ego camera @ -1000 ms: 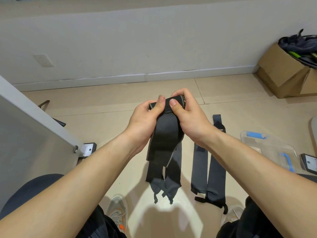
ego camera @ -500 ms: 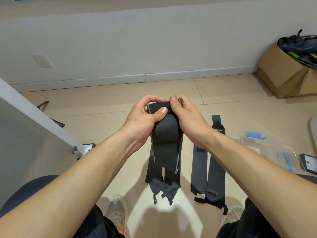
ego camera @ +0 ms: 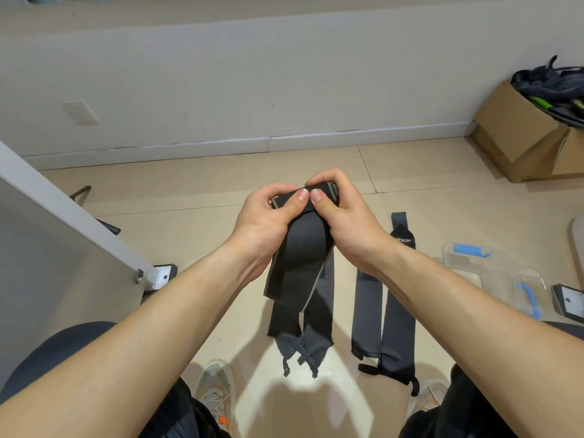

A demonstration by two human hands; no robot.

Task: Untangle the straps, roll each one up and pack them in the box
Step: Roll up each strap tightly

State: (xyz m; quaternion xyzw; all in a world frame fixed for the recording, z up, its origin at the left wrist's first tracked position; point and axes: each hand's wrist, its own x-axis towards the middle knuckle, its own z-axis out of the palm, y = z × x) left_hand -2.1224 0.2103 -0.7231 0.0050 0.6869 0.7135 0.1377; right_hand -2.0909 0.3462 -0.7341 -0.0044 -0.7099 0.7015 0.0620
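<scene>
Tiled floor point(ego camera: 189, 197), rolling barely begun.
Left hand point(ego camera: 268, 216) and right hand point(ego camera: 344, 216) pinch the top of one strap point(ego camera: 300, 257); other straps point(ego camera: 368, 305) lie flat, and the clear box point(ego camera: 505, 270) seems unpacked.

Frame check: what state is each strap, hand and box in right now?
Held strap: top end rolled, rest hanging loose.
Left hand: pinches the rolled end.
Right hand: pinches the rolled end.
Floor straps: flat, unrolled.
Clear plastic box: on the floor; open or lidded unclear.
Cardboard box: open, stuffed with dark fabric.
</scene>
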